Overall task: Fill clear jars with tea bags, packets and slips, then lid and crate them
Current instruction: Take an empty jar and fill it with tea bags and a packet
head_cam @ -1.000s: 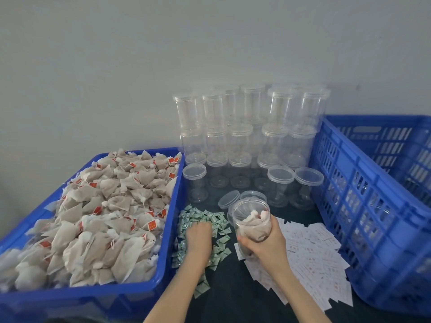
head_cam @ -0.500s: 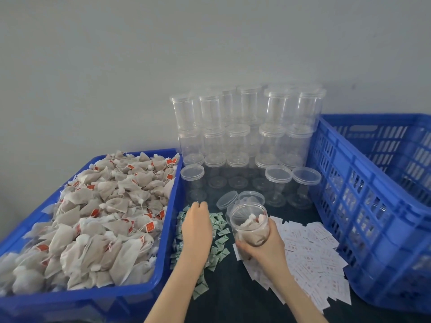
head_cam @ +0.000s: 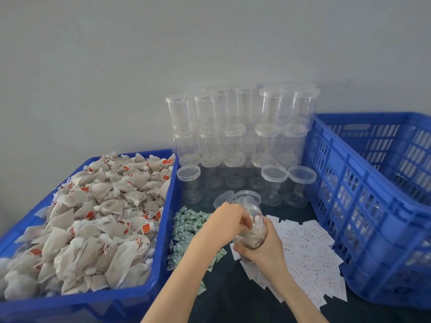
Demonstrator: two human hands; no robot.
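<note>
The right hand (head_cam: 265, 247) is gripping a clear jar (head_cam: 253, 229) from below and the side, fingers curling round its lower wall; the jar is sitting in that grip tilted, mouth pointing up and away toward the left hand. It's partly full of tea bags. The left hand (head_cam: 224, 220) is reaching over the jar mouth w/ fingertips bunched and dipping inside; whatever it's pinching is hidden, so can't tell if that grip is holding anything.

The jar is hovering above the dark tabletop (head_cam: 233, 294), between the green packets (head_cam: 189, 226) on the left and the white slips (head_cam: 310, 250) on the right, just over the slips' near edge. A loose lid (head_cam: 224, 198) is lying just behind the hands, leaning beside another open jar (head_cam: 247, 197).

Behind those, stacked empty jars (head_cam: 242, 127) are standing against the wall, most w/ lids on. On the left, a blue crate (head_cam: 77, 299) is brimming w/ tea bags (head_cam: 98, 217); on the right, a taller blue crate (head_cam: 363, 206) is standing beside the slips.
</note>
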